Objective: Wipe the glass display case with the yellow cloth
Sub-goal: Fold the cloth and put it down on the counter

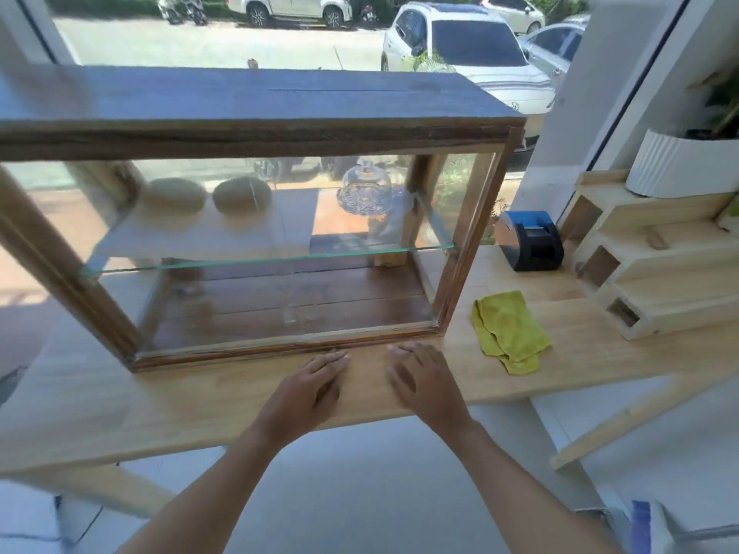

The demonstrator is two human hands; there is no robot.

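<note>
A wood-framed glass display case stands on a light wooden counter. It has a glass shelf inside with two round loaves and a glass dome. The yellow cloth lies crumpled on the counter just right of the case. My left hand and my right hand rest flat on the counter in front of the case's lower frame, fingers spread, holding nothing. The cloth is a hand's width to the right of my right hand.
A small black and blue receipt printer sits behind the cloth. A stepped wooden rack with a white ribbed planter stands at the right. A window behind the case shows parked cars.
</note>
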